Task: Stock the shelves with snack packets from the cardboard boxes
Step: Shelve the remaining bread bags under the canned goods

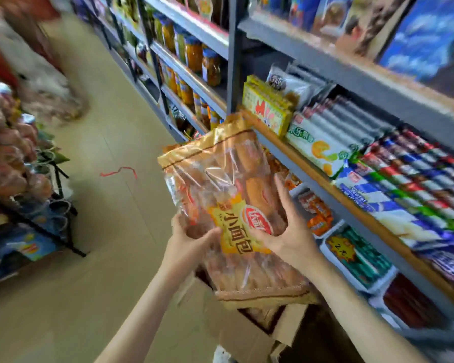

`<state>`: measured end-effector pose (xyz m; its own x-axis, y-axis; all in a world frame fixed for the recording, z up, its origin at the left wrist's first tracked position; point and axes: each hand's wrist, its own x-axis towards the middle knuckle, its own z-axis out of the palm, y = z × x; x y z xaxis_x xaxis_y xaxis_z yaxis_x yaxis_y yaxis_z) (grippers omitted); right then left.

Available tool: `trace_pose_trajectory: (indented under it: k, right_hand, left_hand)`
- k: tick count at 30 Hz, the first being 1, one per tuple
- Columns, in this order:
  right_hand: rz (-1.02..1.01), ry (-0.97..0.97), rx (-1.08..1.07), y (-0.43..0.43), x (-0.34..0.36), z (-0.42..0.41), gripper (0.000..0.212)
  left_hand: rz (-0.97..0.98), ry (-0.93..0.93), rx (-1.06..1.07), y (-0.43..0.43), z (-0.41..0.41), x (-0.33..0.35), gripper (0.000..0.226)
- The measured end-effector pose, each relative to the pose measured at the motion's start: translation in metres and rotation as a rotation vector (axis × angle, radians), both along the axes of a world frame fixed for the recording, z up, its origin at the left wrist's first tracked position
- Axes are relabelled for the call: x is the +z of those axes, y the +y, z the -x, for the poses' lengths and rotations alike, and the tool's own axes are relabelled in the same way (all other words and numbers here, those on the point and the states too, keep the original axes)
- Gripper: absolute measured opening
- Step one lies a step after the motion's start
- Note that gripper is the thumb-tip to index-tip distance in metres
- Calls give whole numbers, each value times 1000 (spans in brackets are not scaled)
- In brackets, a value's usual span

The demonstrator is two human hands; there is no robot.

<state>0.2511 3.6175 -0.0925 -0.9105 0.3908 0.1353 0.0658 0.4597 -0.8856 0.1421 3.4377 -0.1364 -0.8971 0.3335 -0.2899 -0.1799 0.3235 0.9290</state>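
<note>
Cardboard box (241, 336) partly behind bread packet (228, 184)

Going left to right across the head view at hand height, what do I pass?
Black wire rack of bagged snacks → left hand → right hand, both holding the clear-and-gold bread packet → white plastic tray of green packets.
</note>
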Motion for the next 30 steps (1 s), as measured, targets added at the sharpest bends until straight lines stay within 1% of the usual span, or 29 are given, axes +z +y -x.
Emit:
trace_pose_trajectory:
  k: [1, 2, 3, 4, 5, 6, 7, 8, 9, 11, 13, 14, 16, 18, 19, 21, 23, 24, 27, 29, 30]
  right_hand:
    - [-111, -6, 35, 1, 16, -9, 98]
    - [-229, -23, 81, 1, 35, -20, 99]
    - [-351, -53, 113, 3, 51, -32, 101]
    - [-479, -75, 138, 5, 68, -47, 104]
    - [-584, -94, 146, 7, 82, -63, 107]
    - [-654, -98, 156, 9, 99, -81, 110]
    - [-720, -73, 167, 11, 115, -100, 112]
    - [-790, -48, 177, 12, 132, -123, 112]
    - [-862, -37, 179, 13, 148, -148, 109]
    - [-960, -57, 142, 16, 182, -204, 100]
    - [-1056, -83, 63, 17, 213, -260, 97]
    - [-1094, -94, 8, 18, 227, -287, 98]
    - [-1173, -90, -146, 21, 255, -336, 103]
    - [-1324, -34, -359, 25, 282, -380, 106]
    - [-1368, -8, -477, 26, 296, -400, 103]
    - [-1423, 32, -645, 25, 323, -438, 85]
    - [-1518, 83, -769, 18, 349, -472, 71]
    - [-1578, 114, -822, 13, 360, -488, 67]
    - [-1761, 150, -950, -4, 384, -531, 70]
    - [-1880, 161, -1013, -8, 393, -552, 75]
    - [-1951, 183, -1052, -10, 401, -564, 73]
  left_hand:
    - [31, 163, 55, 3, -9, 16, 102]
    - [120, 388, 127, 6, -19, 33, 115]
    - [230, 686, 188, 8, -31, 52, 119]
    - [340, 1027, 209, 10, -45, 72, 114]
    - [430, 1345, 156, 14, -61, 92, 104]
    - [501, 1589, 80, 17, -79, 112, 93]
    - [541, 1744, -11, 22, -97, 132, 84]
    - [553, 1821, -110, 27, -115, 153, 80]
    - [550, 1868, -194, 31, -135, 176, 79]
    - [535, 1907, -289, 42, -170, 211, 77]
    - [487, 1919, -304, 56, -209, 237, 70]
    - [430, 1932, -283, 63, -229, 248, 67]
    - [273, 1992, -190, 77, -268, 270, 61]
    - [107, 2051, -73, 90, -304, 294, 55]
    - [24, 2075, -8, 95, -321, 308, 50]
    - [-117, 2109, 104, 106, -353, 336, 46]
    - [-245, 2133, 189, 118, -381, 362, 43]
    - [-308, 2145, 221, 124, -394, 373, 41]
    - [-546, 2141, 287, 134, -427, 399, 36]
    - [-651, 2142, 340, 142, -444, 411, 38]
    - [-717, 2147, 385, 149, -454, 421, 40]
